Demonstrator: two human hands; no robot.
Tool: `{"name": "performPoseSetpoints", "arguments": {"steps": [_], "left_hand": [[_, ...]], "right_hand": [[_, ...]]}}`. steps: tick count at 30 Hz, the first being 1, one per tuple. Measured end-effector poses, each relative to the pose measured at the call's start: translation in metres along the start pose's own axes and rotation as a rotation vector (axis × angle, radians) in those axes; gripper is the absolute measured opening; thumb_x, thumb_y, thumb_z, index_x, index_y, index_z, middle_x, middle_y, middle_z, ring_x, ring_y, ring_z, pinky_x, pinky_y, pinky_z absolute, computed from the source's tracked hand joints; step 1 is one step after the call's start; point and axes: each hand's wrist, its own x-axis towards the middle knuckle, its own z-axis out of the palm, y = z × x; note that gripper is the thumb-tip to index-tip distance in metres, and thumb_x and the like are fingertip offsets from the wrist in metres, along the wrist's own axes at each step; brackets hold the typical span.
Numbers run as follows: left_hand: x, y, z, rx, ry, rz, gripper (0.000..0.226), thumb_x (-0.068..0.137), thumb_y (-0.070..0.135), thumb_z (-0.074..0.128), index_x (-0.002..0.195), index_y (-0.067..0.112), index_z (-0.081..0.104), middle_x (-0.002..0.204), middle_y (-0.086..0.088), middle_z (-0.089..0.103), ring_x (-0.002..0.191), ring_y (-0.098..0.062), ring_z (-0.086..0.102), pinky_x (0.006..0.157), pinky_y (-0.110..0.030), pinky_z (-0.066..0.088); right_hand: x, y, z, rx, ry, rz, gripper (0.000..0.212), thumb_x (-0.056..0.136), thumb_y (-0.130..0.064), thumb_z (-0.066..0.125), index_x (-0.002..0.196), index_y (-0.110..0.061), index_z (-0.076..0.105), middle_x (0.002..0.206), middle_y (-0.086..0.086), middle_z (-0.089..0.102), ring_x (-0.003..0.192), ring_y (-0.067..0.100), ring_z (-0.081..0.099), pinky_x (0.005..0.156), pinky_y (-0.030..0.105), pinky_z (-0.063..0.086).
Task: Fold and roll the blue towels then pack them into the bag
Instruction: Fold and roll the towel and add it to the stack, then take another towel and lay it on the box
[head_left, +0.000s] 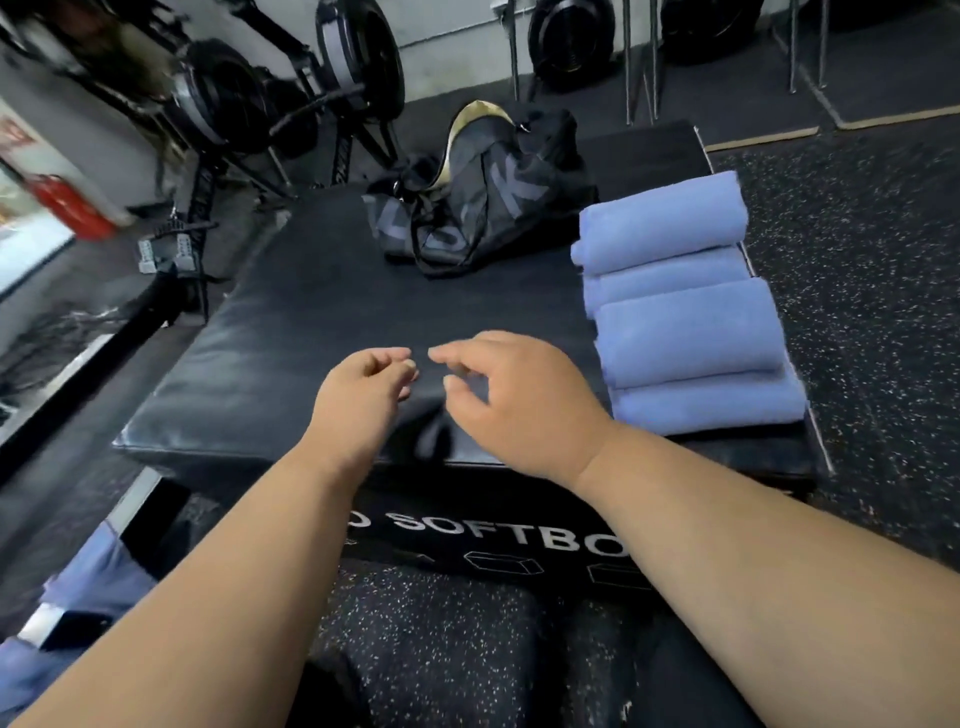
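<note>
Towels (685, 306) are seen as four blue rolls laid side by side in a row along the right edge of the padded box, each touching the next, well clear of both hands. Nearest the camera, speckled rubber flooring (447, 639) is seen, and a heap of blue cloth (98, 577) is glimpsed at the lower left edge; whether it is further towels cannot be told.

Just beyond, both forearms are stretched over the box's near edge. The left hand (363, 389) is held with its fingers (402, 364) loosely curled toward the thumb, and nothing is gripped. The right hand (519, 395) is hung just beside it, its fingers (447, 356) relaxed and slightly bent, likewise empty. Neither hand is clearly pressed on the surface.

The box (311, 332) is covered in smooth, slightly creased black vinyl with a cushioned top, and white lettering is printed on its front face. The rolls are of soft, napped terry, plump and cylindrical, with the flattened ends facing left.

Farther off, the bag (483, 208), a slumped black duffel of thin, shiny fabric with grey lettering, is set near the far end of the row, its mouth partly open with a pale lining visible.

Rolling appears finished for these four, so packing is judged the step in hand. A roll must be grasped whole so it stays wound, and the limp bag mouth must be held wide.
</note>
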Motion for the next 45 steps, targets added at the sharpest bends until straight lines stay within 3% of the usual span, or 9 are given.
{"name": "performPoseSetpoints", "arguments": {"steps": [9, 14, 17, 21, 24, 28, 36, 40, 45], "left_hand": [[-0.038, -0.086, -0.135, 0.062, 0.185, -0.178, 0.017, 0.087, 0.029, 0.072, 0.104, 0.026, 0.074, 0.098, 0.003, 0.079, 0.083, -0.013, 0.067, 0.083, -0.034, 0.053], [-0.065, -0.157, -0.212, 0.186, 0.296, -0.317, 0.005, 0.097, 0.017, 0.069, 0.096, 0.018, 0.074, 0.078, 0.001, 0.071, 0.070, -0.019, 0.057, 0.063, -0.028, 0.045], [-0.081, -0.204, -0.255, 0.321, 0.297, -0.393, 0.010, 0.098, 0.024, 0.070, 0.107, 0.020, 0.073, 0.097, 0.004, 0.074, 0.081, -0.014, 0.062, 0.064, -0.020, 0.044], [-0.095, -0.272, -0.309, 0.341, 0.282, -0.517, 0.034, 0.096, 0.032, 0.071, 0.127, 0.017, 0.068, 0.107, 0.001, 0.074, 0.073, -0.017, 0.061, 0.066, -0.030, 0.046], [-0.097, -0.305, -0.342, 0.426, 0.218, -0.598, 0.029, 0.097, 0.034, 0.069, 0.119, 0.018, 0.063, 0.108, -0.006, 0.074, 0.072, -0.025, 0.059, 0.068, -0.033, 0.048], [-0.077, -0.338, -0.381, 0.443, 0.204, -0.639, 0.030, 0.093, 0.040, 0.068, 0.114, 0.020, 0.063, 0.107, -0.013, 0.075, 0.089, -0.038, 0.071, 0.081, -0.043, 0.061], [-0.028, -0.424, -0.427, 0.314, 0.290, -0.745, 0.061, 0.097, 0.040, 0.066, 0.151, 0.016, 0.052, 0.149, -0.015, 0.054, 0.128, -0.034, 0.057, 0.098, -0.036, 0.049], [-0.002, -0.457, -0.433, 0.297, 0.246, -0.769, 0.064, 0.099, 0.039, 0.063, 0.156, 0.017, 0.045, 0.150, -0.017, 0.050, 0.111, -0.031, 0.060, 0.085, -0.032, 0.046], [0.036, -0.494, -0.452, 0.245, 0.266, -0.736, 0.055, 0.091, 0.041, 0.065, 0.142, 0.023, 0.059, 0.129, -0.016, 0.061, 0.089, -0.026, 0.067, 0.065, -0.032, 0.052]], "right_hand": [[0.006, -0.066, 0.099, -0.018, -0.411, -0.118, 0.031, 0.100, -0.030, 0.061, 0.128, -0.029, 0.074, 0.100, -0.011, 0.074, 0.097, 0.010, 0.065, 0.092, 0.036, 0.052], [0.006, -0.101, 0.162, -0.057, -0.584, -0.176, 0.032, 0.100, -0.034, 0.059, 0.129, -0.033, 0.072, 0.107, -0.012, 0.074, 0.099, 0.010, 0.065, 0.089, 0.037, 0.054], [0.003, -0.116, 0.201, -0.044, -0.666, -0.161, 0.032, 0.101, -0.037, 0.059, 0.131, -0.034, 0.071, 0.110, -0.014, 0.073, 0.100, 0.007, 0.065, 0.093, 0.035, 0.054], [0.000, -0.130, 0.250, -0.026, -0.716, -0.153, 0.033, 0.103, -0.042, 0.058, 0.134, -0.039, 0.069, 0.110, -0.027, 0.061, 0.103, -0.003, 0.056, 0.092, 0.017, 0.044], [0.012, -0.133, 0.283, -0.055, -0.686, -0.148, 0.033, 0.102, -0.039, 0.059, 0.133, -0.039, 0.069, 0.111, -0.028, 0.061, 0.104, -0.005, 0.050, 0.087, 0.009, 0.035], [0.049, -0.133, 0.323, -0.192, -0.621, -0.265, 0.031, 0.099, -0.032, 0.063, 0.127, -0.035, 0.072, 0.114, -0.018, 0.069, 0.106, 0.007, 0.057, 0.098, 0.029, 0.048], [0.165, -0.161, 0.429, -0.490, -0.523, -0.552, 0.057, 0.086, -0.037, 0.069, 0.142, -0.028, 0.065, 0.153, 0.015, 0.052, 0.136, 0.040, 0.051, 0.113, 0.053, 0.040], [0.221, -0.155, 0.471, -0.743, -0.745, -0.541, 0.082, 0.089, -0.060, 0.060, 0.163, -0.045, 0.026, 0.172, 0.010, 0.022, 0.158, 0.036, 0.020, 0.128, 0.056, 0.016], [0.245, -0.149, 0.496, -0.730, -0.778, -0.567, 0.086, 0.086, -0.065, 0.056, 0.163, -0.048, 0.022, 0.168, 0.008, 0.033, 0.158, 0.036, 0.022, 0.126, 0.062, 0.016]]}}
